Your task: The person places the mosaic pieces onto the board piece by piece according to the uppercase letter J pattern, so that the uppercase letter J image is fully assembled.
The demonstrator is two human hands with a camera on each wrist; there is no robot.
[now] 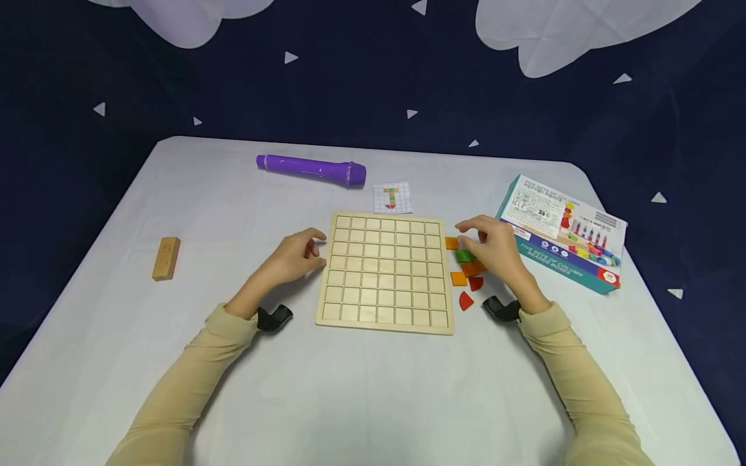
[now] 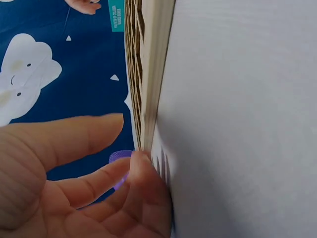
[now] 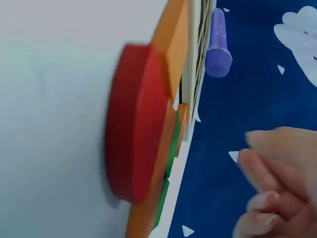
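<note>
A square wooden grid board (image 1: 379, 272) lies on the white table between the hands. My left hand (image 1: 294, 257) is at its left side, thumb and fingers apart; in the left wrist view a fingertip (image 2: 141, 161) appears to touch the rim, with nothing gripped. Loosely bent, my right hand (image 1: 495, 246) hovers over coloured pieces beside the board's right edge and holds nothing visible. Among these are a green piece (image 1: 464, 256), orange squares (image 1: 458, 279) and red quarter-rounds (image 1: 466, 301). Close up in the right wrist view, a red piece (image 3: 136, 124) stands before orange and green ones.
A small card (image 1: 392, 197) with a coloured J-shaped pattern lies behind the board. Farther back is a purple microphone-shaped object (image 1: 311, 169). A printed teal-and-white box (image 1: 562, 233) sits at the right, and a wooden block (image 1: 166, 259) at the left.
</note>
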